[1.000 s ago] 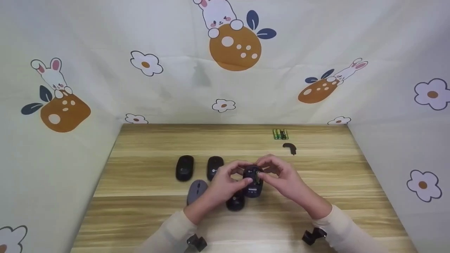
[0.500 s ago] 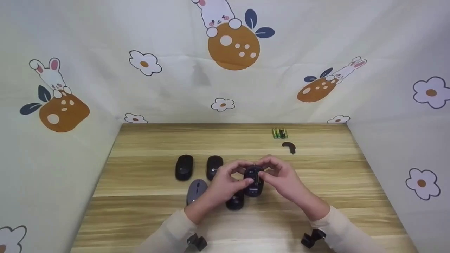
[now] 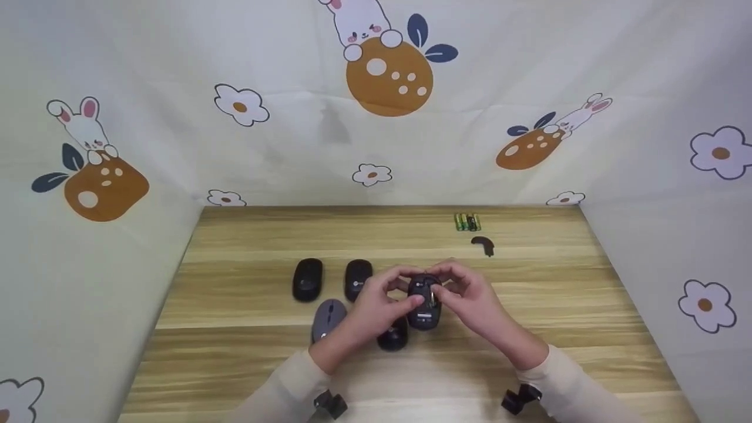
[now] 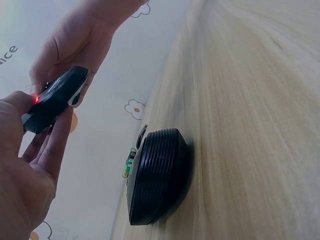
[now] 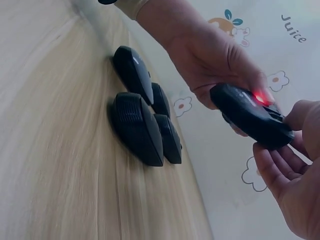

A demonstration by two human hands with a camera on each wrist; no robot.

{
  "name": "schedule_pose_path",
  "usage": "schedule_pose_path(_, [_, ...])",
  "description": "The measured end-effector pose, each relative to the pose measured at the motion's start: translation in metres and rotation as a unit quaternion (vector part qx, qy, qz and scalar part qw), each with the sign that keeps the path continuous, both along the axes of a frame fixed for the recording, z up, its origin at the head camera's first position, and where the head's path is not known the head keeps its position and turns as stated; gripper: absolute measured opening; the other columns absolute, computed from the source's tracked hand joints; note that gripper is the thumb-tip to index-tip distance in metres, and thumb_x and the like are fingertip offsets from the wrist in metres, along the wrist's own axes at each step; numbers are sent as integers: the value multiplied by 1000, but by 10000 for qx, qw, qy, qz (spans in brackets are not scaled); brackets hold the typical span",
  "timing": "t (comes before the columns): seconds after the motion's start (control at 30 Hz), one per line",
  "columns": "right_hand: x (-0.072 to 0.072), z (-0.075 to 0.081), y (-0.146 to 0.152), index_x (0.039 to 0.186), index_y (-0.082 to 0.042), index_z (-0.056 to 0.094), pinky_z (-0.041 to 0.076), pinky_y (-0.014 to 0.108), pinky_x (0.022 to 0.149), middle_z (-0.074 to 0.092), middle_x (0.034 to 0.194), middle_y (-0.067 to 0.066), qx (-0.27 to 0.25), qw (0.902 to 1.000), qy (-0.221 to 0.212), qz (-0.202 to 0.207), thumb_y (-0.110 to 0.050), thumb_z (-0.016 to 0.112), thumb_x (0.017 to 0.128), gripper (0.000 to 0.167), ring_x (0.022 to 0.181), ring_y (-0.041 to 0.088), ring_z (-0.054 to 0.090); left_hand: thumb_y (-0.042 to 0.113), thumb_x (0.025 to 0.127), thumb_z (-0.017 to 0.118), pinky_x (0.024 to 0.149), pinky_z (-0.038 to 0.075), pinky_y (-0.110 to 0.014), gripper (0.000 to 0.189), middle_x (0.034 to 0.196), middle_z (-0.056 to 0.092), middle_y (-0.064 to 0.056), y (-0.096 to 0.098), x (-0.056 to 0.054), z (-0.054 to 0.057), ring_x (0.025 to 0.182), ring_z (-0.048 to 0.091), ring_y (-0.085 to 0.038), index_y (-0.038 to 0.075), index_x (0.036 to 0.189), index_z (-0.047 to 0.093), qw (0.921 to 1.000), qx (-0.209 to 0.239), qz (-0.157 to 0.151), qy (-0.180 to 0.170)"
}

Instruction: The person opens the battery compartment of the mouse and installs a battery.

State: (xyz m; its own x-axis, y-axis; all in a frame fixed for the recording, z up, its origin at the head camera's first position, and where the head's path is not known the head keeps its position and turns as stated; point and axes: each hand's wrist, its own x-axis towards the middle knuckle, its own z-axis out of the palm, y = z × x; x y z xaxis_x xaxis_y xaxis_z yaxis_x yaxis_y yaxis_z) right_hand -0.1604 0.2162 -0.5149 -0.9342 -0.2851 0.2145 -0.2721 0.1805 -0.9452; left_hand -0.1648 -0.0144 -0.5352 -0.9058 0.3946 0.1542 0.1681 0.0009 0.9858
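A black computer mouse [image 3: 423, 318] is held off the table, its underside turned up toward the head view. My left hand [image 3: 380, 301] grips its left side, thumb on the underside and fingers beneath. My right hand [image 3: 473, 298] holds the other side, with its thumb at the uncovered battery slot, where part of a battery [image 3: 433, 299] shows. A red light [image 5: 260, 97] glows on the underside in the right wrist view. Fingers hide part of the slot. A dark curved battery cover [image 3: 484, 245] lies on the table beyond the right hand.
Several batteries [image 3: 467, 222] lie side by side near the table's back edge. Two black mice [image 3: 308, 280] and a grey mouse [image 3: 330, 317] rest left of the hands. Another black mouse [image 3: 393, 336] lies under the left wrist. Patterned cloth surrounds the wooden table [image 3: 258, 229].
Both hands stay in place on the mouse. It has tilted slightly, and the battery, slanted in the slot a second ago, now lies straighter along it under the right thumb.
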Motion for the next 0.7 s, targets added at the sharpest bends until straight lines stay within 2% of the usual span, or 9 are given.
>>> schedule_pose_path(0.17, [1,-2,4,133,-6,74,65,34,94,72,127,12,229,9973,601,353,2,80,99,36,109,29,73,9,100,83,78,69,-35,43,126,74,-11,0,0,-1,104,76,-26,11,141,71,9997,179,-60,-162])
schedule_pose_path(0.3, [2,-5,8,146,-8,67,63,34,98,66,136,12,402,9921,964,698,-5,86,96,54,115,29,70,9,100,83,74,69,-35,43,122,76,-11,-1,-1,-1,101,77,-25,11,141,70,9995,206,-30,-254])
schedule_pose_path(0.53, [5,-8,13,163,-7,51,57,34,108,55,152,11,880,9838,1192,1011,-14,98,83,93,132,26,61,10,100,82,77,70,-40,43,121,76,-14,-1,-1,-1,103,77,-28,8,141,68,9987,268,8,-440])
schedule_pose_path(0.7, [6,-8,16,168,-6,43,55,35,111,48,160,12,1031,9807,1170,1178,-19,102,78,109,136,29,58,11,101,82,77,70,-42,44,114,78,-12,-1,-1,0,99,77,-27,7,142,67,9982,300,30,-520])
